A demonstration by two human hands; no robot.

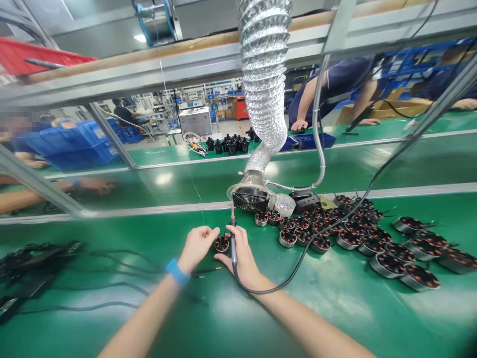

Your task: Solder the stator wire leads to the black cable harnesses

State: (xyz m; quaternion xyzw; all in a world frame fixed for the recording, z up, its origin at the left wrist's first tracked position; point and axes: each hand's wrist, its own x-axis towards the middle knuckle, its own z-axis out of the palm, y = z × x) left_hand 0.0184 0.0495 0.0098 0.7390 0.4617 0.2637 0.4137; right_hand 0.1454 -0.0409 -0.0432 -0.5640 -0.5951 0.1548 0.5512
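Observation:
A soldering iron [233,246] lies in my right hand [245,256], its tip pointing up and away toward the fan and its cord trailing back over my wrist. Between my hands sits a small round motor part [222,244] with copper windings; the right thumb and fingers reach around its side. My left hand [197,247], with a blue band on the wrist, has thumb and forefinger pinched together at the part's upper left edge. Whatever that pinch holds is too small to make out.
Several similar motor parts [354,233] stand on the green bench to the right. A fume fan [251,198] under a foil duct [264,74] stands ahead, beside a white tub [284,205]. Black cables [122,286] lie left. Co-workers' arms show across the bench and at left.

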